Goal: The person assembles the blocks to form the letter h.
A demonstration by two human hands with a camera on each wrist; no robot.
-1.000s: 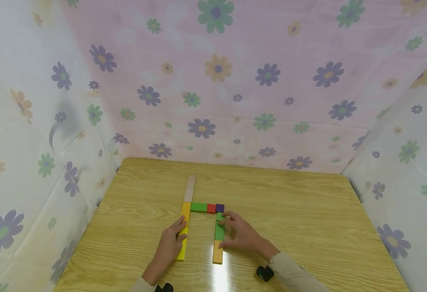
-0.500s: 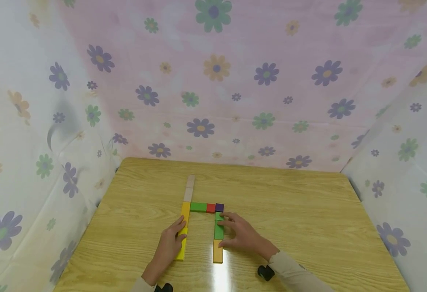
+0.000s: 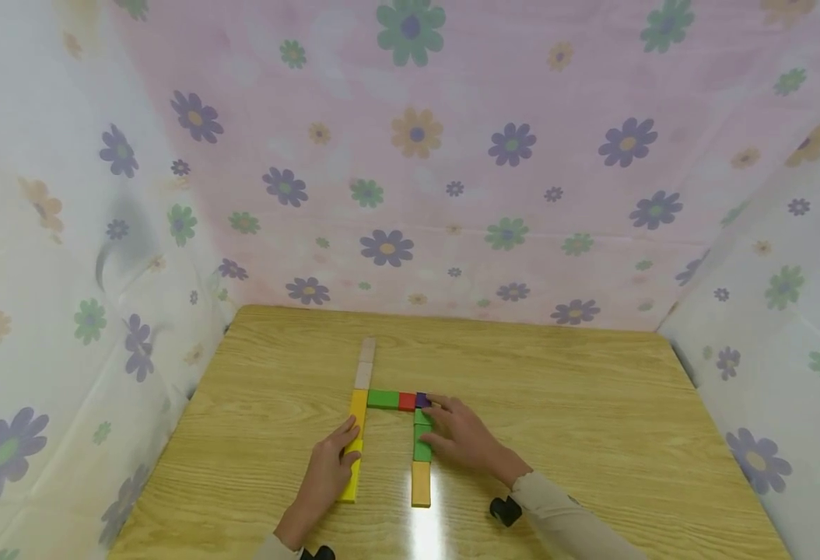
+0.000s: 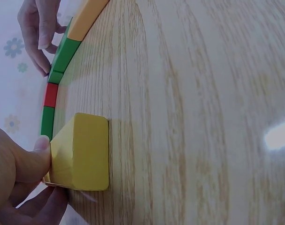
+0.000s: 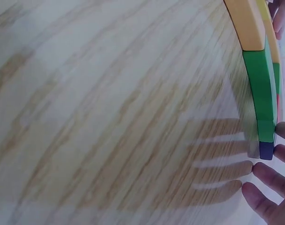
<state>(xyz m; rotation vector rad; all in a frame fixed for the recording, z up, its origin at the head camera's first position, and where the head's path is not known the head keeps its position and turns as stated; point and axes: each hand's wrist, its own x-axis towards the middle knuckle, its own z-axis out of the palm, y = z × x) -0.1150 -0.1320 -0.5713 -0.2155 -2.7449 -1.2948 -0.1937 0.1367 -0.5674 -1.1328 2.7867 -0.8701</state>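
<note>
My left hand (image 3: 321, 476) grips a yellow block (image 4: 90, 152), thumb on one side and fingers on the other; it lies at the near end of the left column. Beyond it come a yellow-orange block (image 3: 359, 403) and two plain wooden blocks (image 3: 366, 362). My right hand (image 3: 471, 437) reaches over the right column, fingertips at the purple block (image 5: 266, 151) and the small green block (image 5: 266, 131). Its thumb is at the long green block (image 3: 421, 452). A light orange block (image 3: 420, 484) forms that column's near end.
A green block (image 3: 383, 399) and a red block (image 3: 407, 401) bridge the two columns. Everything lies on a wood-grain table (image 3: 578, 404), enclosed at the back and sides by flowered cloth (image 3: 452, 155).
My right hand has slid away from me along the right column. Its thumb left the light orange block for the long green one, and its fingertips reached the purple block. The left hand keeps its grip.
</note>
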